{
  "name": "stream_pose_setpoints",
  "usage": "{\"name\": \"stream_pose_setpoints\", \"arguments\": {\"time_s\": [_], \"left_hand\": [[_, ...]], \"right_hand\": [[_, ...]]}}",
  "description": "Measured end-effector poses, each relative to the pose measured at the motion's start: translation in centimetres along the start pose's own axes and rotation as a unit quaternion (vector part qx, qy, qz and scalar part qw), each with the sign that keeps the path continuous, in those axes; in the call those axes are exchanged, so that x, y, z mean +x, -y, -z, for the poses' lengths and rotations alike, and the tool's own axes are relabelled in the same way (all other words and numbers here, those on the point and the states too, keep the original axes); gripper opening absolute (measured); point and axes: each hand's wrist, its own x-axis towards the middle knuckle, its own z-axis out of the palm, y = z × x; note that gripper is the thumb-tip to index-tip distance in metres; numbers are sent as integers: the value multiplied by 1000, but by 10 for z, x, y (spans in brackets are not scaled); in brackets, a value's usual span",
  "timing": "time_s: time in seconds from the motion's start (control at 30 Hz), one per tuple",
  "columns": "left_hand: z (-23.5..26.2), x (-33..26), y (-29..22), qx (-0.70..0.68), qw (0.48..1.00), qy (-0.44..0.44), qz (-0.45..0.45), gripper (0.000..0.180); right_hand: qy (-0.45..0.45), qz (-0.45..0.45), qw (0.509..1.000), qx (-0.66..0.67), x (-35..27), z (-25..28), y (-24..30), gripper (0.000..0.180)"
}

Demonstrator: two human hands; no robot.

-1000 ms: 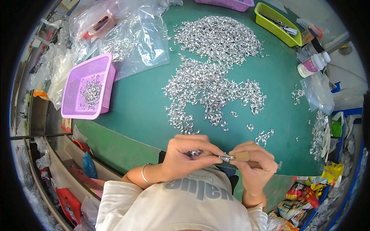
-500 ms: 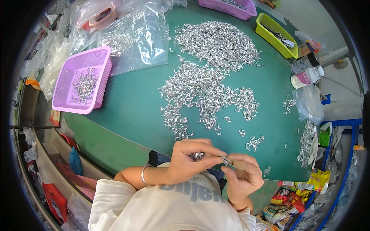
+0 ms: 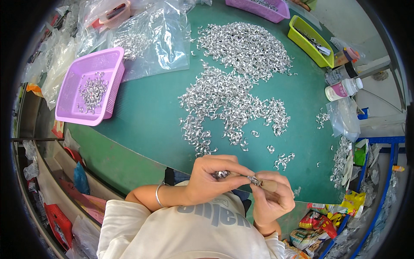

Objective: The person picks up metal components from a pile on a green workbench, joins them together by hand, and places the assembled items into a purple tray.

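Observation:
In front of my shirt, at the table's near edge, my two hands meet at the fingertips. My left hand [image 3: 209, 179], a silver bracelet on its wrist, is closed with several shiny metal pieces [image 3: 221, 174] tucked in its curled fingers. Between its thumb and forefinger and the fingers of my right hand [image 3: 274, 200] is a small curved silver metal piece [image 3: 254, 180]. A tan cover-like thing [image 3: 269, 185] shows at a right fingertip; its kind is unclear. Beyond the hands lies a large spread heap of small curved metal pieces [image 3: 241, 49] on the green table [image 3: 146, 116].
At the left stands a purple basket [image 3: 116, 86] with some metal pieces, beside clear plastic bags [image 3: 172, 47]. A lime-green basket [image 3: 297, 26] and another purple basket [image 3: 276, 15] sit at the far side. A white bottle [image 3: 345, 88] stands at the right edge.
The metal piece at the fingertips has turned slightly and the right fingers have shifted a little around it. The view has tilted slightly; the heaps stay the same.

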Motion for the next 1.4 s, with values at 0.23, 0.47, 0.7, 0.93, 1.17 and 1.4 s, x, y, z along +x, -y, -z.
{"name": "stream_pose_setpoints", "arguments": {"time_s": [0.23,0.47,0.7,0.93,1.17,1.4], "left_hand": [[8,-1,10,18,991,-36,126,15],[26,-6,40,115,973,-97,174,12],[34,-5,43,120,967,-119,193,10],[28,-1,46,148,973,-68,164,11],[22,6,38,142,975,-59,161,15],[7,17,23,93,990,-19,106,18]], "right_hand": [[-21,-98,994,35,-2,-5,-28,22],[72,-182,973,-126,-16,5,-79,21],[103,-126,951,-264,6,18,-76,20],[106,-59,917,-379,24,-2,-100,16],[48,-175,967,-177,23,1,-83,13],[37,-273,956,102,9,3,-43,27]]}}
